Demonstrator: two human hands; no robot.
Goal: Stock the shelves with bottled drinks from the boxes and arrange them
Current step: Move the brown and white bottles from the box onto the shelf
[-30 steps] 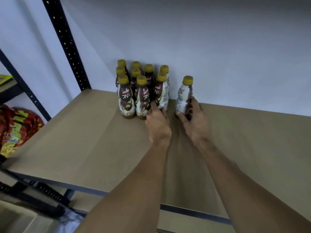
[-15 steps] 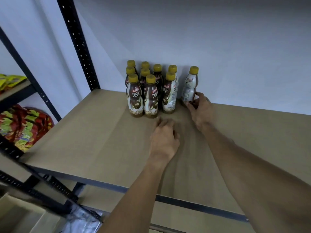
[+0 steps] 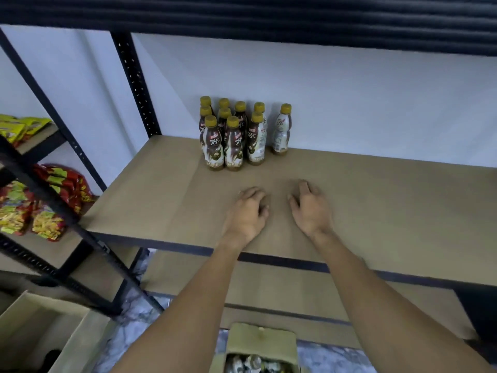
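Holding nothing: left hand (image 3: 247,211), right hand (image 3: 310,208) | fingers (image 3: 250,193) loosely curled | bottles (image 3: 232,135) upright on shelf (image 3: 161,200)

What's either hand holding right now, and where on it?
Nothing. The left hand and right hand are loosely curled over the shelf, apart from the bottles.

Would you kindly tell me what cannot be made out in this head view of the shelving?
Head view only:
Back-row bottles: front bottles hide all but their caps.
Open box at the bottom edge: cut off; contents blurred, uncountable.
Left hand, right hand: seen from behind; contact with the shelf unclear.
Snack packs: blurred, partly behind the rack's post.
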